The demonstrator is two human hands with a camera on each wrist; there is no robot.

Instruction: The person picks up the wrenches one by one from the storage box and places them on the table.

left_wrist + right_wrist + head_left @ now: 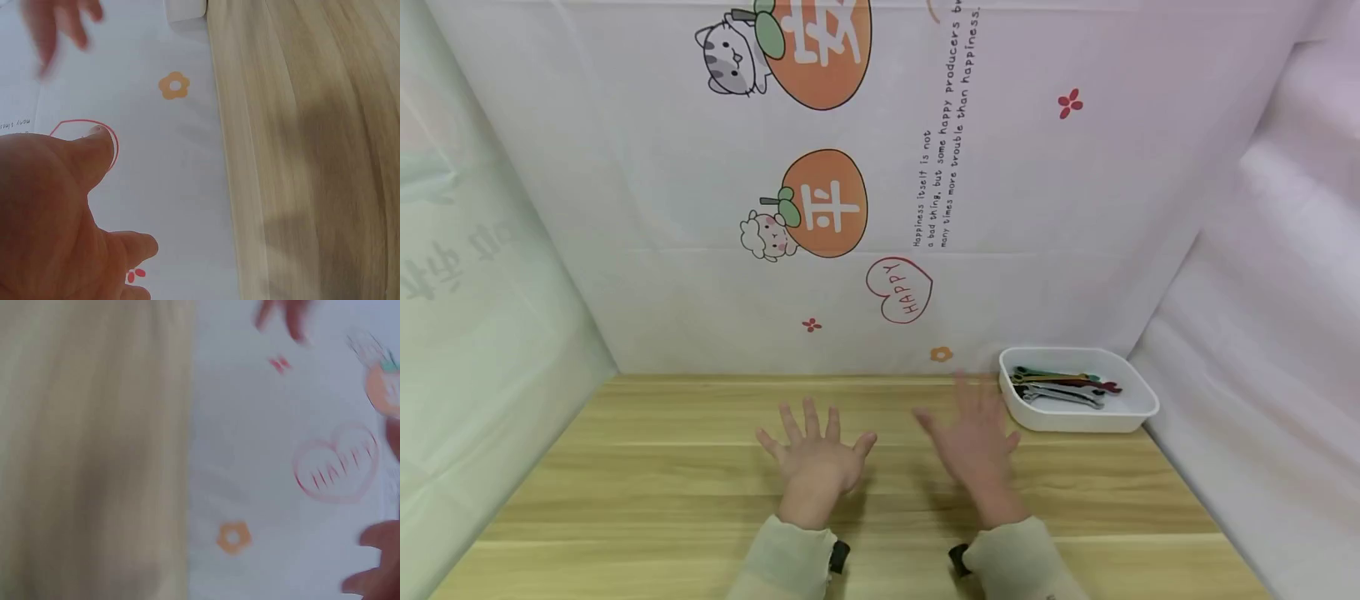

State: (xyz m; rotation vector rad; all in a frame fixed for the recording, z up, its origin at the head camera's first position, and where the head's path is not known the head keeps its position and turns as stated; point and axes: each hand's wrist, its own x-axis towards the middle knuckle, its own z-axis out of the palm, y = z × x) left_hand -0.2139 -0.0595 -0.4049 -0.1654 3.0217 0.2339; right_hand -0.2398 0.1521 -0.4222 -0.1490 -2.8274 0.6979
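My left hand [817, 462] is held over the wooden table with its fingers spread and straight, holding nothing. To its right, my right hand [977, 450] is spread in the same way, also holding nothing, and looks blurred. A white tray [1082, 423] stands at the back right of the table, just beyond the right hand. Several wrenches [1063, 398] in silver, red, yellow and green lie in it. In the left wrist view the left hand [56, 219] shows large, with part of the other hand blurred at the top. The right wrist view is blurred and shows only some fingertips [375, 562].
The wooden table [647, 492] ends at a white printed cloth [1000, 275] hanging behind it. White cloth also hangs along the left [482, 333] and right [1262, 350] sides. A dark band [839, 557] sits at the left sleeve's cuff.
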